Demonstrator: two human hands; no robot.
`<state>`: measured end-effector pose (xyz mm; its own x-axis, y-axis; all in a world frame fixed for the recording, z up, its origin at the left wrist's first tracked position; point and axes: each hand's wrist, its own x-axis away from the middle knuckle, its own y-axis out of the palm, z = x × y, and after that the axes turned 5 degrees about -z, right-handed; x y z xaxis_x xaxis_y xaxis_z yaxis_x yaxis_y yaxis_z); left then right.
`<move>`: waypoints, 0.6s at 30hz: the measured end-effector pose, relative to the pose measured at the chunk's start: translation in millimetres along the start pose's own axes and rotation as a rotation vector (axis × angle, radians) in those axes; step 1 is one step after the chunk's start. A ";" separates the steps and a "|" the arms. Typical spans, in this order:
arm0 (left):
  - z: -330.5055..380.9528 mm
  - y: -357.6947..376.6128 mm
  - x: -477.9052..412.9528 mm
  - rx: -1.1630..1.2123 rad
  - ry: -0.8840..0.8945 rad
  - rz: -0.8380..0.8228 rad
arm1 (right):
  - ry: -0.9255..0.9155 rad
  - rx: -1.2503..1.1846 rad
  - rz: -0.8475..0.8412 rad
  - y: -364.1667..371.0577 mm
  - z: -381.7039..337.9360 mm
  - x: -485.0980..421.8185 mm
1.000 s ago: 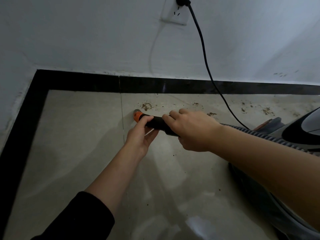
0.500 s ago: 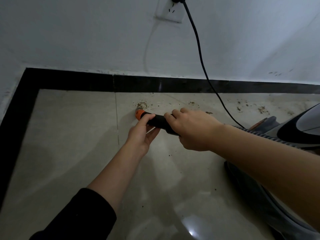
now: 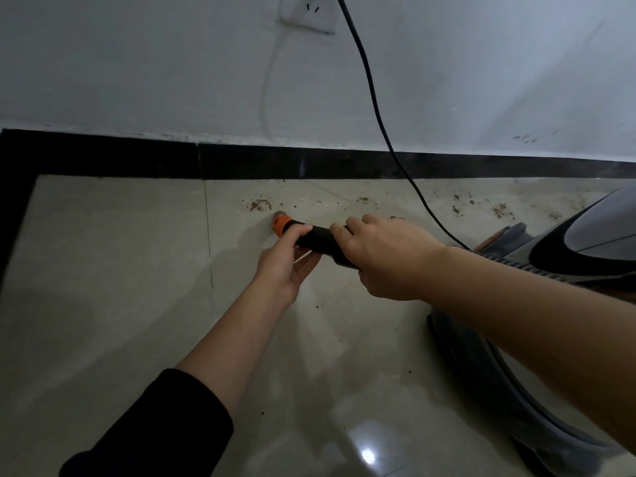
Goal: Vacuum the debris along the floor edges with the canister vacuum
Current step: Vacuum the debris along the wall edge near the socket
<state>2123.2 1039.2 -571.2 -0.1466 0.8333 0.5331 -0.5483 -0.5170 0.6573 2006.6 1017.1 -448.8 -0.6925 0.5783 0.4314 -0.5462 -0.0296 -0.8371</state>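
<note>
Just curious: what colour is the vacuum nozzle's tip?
The nozzle tip is orange, seen in the head view.

The floor (image 3: 103, 304) is glossy beige tile. A thin grout line (image 3: 208, 235) runs across it to the left of the left grip (image 3: 285, 266), and a black border (image 3: 275, 163) edges it along the wall beyond that grip and down the far left side. A cluster of brown debris (image 3: 260, 204) lies just beyond the left grip, near the orange tip of the nozzle (image 3: 282, 223) that both grips hold. More crumbs (image 3: 499, 211) are scattered beyond and to the right of the right grip (image 3: 385, 259), close to the border. A few specks (image 3: 318, 307) lie on the near side of the grips. The canister vacuum (image 3: 481, 373) stands on the floor right of the right grip.
</note>
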 end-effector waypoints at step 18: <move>-4.5 16.0 -3.8 0.036 -0.014 -0.004 | 0.010 0.026 -0.024 1.2 13.1 -1.7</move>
<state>2111.3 1028.6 -565.1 -0.1328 0.8328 0.5374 -0.5189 -0.5204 0.6782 2000.9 1005.4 -446.1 -0.6742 0.5873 0.4478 -0.5747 -0.0363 -0.8176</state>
